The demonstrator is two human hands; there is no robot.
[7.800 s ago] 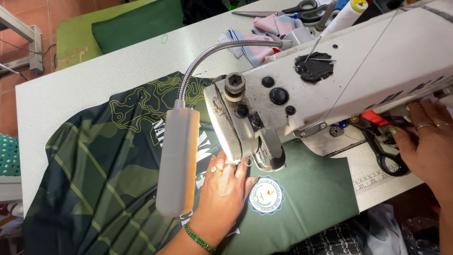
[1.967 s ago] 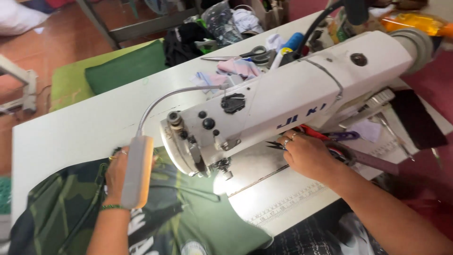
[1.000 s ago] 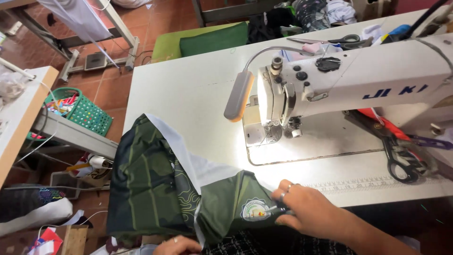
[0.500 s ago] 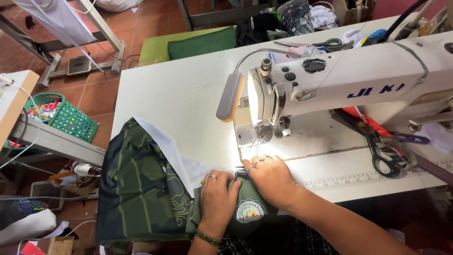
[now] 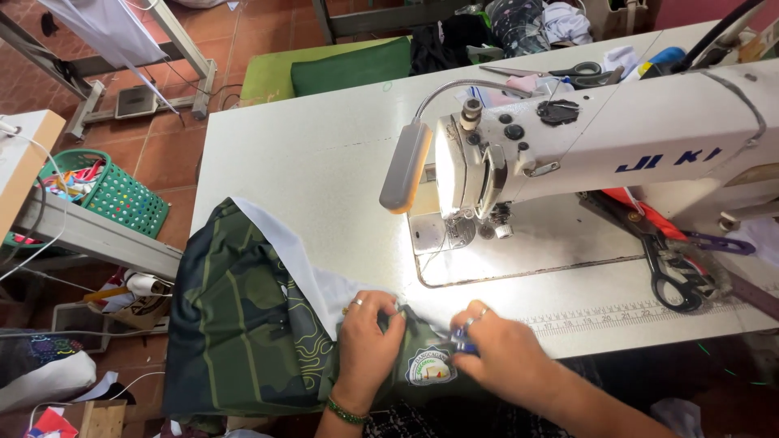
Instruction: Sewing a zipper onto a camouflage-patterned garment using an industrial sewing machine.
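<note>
Green garment (image 5: 243,324), round badge (image 5: 430,367); left hand (image 5: 369,332), right hand (image 5: 499,353) gripping.

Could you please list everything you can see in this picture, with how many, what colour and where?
sewing machine: one, white, right on the table
lamp: one, grey, on a gooseneck left of the machine head
table: one, white, centre
garment: one, green patterned with white lining, at the table's front edge
round badge: one, white and green, on the garment between the hands
scissors: one pair, black, right of the needle plate
basket: one, green, on the floor at left
left hand: grips the garment
right hand: holds a small blue tool at the badge
</note>
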